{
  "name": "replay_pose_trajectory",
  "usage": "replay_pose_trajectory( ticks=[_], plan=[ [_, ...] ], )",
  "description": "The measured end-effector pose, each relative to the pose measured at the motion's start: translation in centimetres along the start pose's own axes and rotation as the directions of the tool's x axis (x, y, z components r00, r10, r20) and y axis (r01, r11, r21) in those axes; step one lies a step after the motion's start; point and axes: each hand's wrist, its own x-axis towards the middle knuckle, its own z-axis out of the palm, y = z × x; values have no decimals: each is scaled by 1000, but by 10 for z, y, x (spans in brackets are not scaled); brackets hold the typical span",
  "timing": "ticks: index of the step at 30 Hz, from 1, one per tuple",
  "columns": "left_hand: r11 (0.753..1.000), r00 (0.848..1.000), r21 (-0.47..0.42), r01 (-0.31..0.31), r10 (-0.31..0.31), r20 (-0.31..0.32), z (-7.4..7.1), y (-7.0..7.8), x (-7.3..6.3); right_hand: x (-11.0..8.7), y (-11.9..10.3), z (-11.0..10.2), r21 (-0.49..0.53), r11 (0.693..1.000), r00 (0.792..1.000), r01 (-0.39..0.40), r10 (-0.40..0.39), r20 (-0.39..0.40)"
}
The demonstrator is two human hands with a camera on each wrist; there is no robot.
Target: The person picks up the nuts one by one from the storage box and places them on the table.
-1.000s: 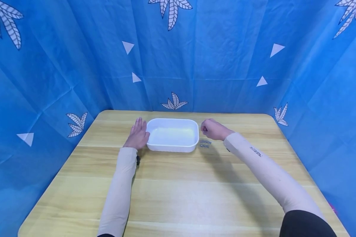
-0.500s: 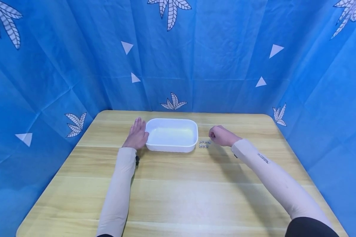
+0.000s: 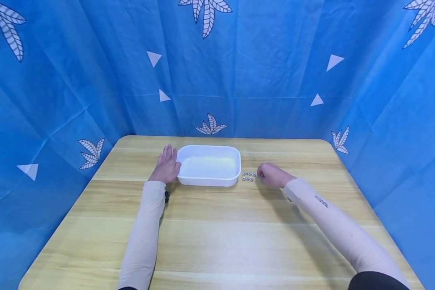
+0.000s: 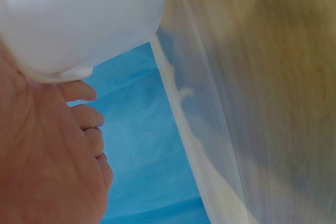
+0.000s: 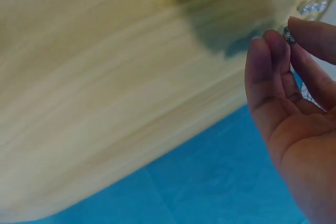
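Observation:
A white rectangular basin stands toward the back of the wooden table. Against its left side rests my left hand, fingers straight and pointing away, the thumb side touching the rim; the left wrist view shows the palm beside the basin's white wall. My right hand is low over the table, just right of several small shiny metal nuts lying in two short rows. Between its thumb and fingertips it pinches one small metal nut. The head view hides that nut behind the fingers.
The pale wooden table has rounded corners. A blue curtain with white leaf and triangle prints hangs behind it and along both sides. The small nuts lie close to the basin's right wall.
My right hand has moved right and downward, from beside the basin's right rim to the right of the nuts. My left hand has stayed against the basin.

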Motion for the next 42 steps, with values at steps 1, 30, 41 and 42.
replay_pose_trajectory(
  ticks=[1, 30, 41, 42],
  plan=[
    [1000, 1000, 2, 0, 0, 0, 0, 0, 0, 0, 1, 2, -1, 1000, 1000, -1, 1, -1],
    [1000, 1000, 4, 7, -7, 6, 1, -1, 2, 2, -4, 12, -5, 1000, 1000, 21, -21, -18],
    [1000, 1000, -4, 19, -19, 22, 0, 0, 1, 4, -5, 13, 22, 999, 999, 34, -33, -14],
    [1000, 1000, -4, 18, -18, 22, -1, 0, 1, 5, -6, 13, 22, 999, 999, 37, -37, -16]
  ],
)
